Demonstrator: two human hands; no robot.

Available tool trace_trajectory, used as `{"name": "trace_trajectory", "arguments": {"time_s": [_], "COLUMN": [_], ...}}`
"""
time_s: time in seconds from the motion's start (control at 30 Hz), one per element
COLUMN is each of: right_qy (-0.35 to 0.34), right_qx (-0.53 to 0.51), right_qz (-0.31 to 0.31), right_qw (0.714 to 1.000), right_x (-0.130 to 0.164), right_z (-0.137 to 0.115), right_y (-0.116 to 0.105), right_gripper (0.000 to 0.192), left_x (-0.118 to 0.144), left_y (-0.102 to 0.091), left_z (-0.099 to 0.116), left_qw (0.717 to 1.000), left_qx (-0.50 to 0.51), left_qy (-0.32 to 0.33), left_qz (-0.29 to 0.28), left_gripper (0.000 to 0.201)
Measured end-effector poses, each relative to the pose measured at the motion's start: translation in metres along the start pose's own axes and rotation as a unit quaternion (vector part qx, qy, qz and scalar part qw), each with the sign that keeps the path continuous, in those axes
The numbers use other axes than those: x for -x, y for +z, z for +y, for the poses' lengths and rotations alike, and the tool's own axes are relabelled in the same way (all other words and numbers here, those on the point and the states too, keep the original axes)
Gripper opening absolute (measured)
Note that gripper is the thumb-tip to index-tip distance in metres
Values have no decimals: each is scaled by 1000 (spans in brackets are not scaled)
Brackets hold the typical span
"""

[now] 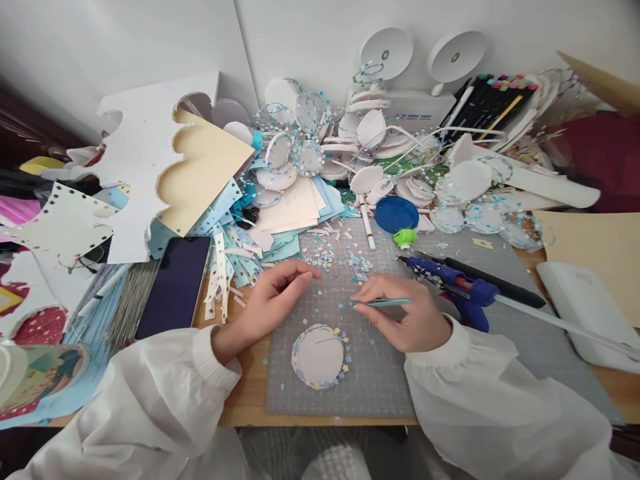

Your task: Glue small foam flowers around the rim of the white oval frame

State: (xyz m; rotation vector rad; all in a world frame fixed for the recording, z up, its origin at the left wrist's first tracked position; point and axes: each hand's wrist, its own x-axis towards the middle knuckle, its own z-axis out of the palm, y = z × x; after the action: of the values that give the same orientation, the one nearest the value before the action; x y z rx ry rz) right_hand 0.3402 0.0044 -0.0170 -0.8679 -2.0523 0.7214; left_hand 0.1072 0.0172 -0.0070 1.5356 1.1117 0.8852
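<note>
My right hand [403, 312] grips teal tweezers [387, 302] over the grey cutting mat [385, 383]. Their tips point left, by a tiny bluish piece; whether they pinch it I cannot tell. To the left, my left hand [277, 293] is loosely curled, index finger and thumb reaching toward the mat, with nothing seen in it. Between and below the hands lies a white paper disc [320, 357] edged with small blue and cream star pieces. Beyond my fingertips is a scattered pile of little blue and white stars [357, 263].
A blue glue gun [450, 277] and a black pen-like tool [500, 287] lie right of my right hand. A phone [175, 287] rests at left. Behind are a blue lid [397, 214], a green cap [405, 238], paper sheets [290, 213] and heaped white discs [370, 180].
</note>
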Motion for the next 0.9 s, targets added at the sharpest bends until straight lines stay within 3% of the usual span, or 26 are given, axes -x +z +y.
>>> {"name": "trace_trajectory", "arguments": {"time_s": [0.27, 0.53, 0.73, 0.9], "right_qy": [6, -3, 85, 147], "right_qx": [16, -39, -156, -254], "right_qz": [-19, 89, 192, 202], "right_qw": [1000, 995, 965, 934], "right_x": [4, -1, -3, -7], "right_z": [2, -6, -12, -8], "right_y": [7, 7, 12, 26], "right_gripper": [4, 12, 8, 14], "left_x": [0, 0, 3, 4], "left_y": [1, 1, 2, 4], "left_z": [1, -1, -4, -8], "left_qw": [1000, 1000, 995, 989], "left_qx": [-4, -23, -34, -13], "left_qy": [4, 17, 54, 86], "left_qz": [-5, -13, -76, -119], "left_gripper": [24, 23, 22, 23]}}
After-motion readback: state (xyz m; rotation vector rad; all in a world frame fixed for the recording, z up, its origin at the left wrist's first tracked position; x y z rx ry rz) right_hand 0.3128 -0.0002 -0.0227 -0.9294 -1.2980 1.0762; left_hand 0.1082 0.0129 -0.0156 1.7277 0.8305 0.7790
